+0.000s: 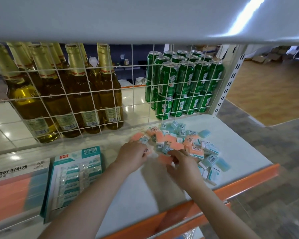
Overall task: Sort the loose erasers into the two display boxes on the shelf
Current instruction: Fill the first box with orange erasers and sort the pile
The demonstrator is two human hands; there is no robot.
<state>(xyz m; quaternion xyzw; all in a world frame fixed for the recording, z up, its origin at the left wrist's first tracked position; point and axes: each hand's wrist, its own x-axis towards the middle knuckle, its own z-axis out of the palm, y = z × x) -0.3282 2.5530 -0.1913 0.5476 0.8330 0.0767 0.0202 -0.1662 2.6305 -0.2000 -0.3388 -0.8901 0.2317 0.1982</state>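
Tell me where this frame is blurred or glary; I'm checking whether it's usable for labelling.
Head view: motion blur smears both forearms, the right hand and the orange eraser it pinches; a glare streak crosses the upper shelf; wide-angle bending curves the shelf edges.

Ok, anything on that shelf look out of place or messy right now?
Yes: the loose erasers lie in a jumbled heap at the shelf's right end, orange and teal mixed, some near the front edge. The left hand and right hand are both in the pile. The teal display box sits slightly askew beside the orange box.
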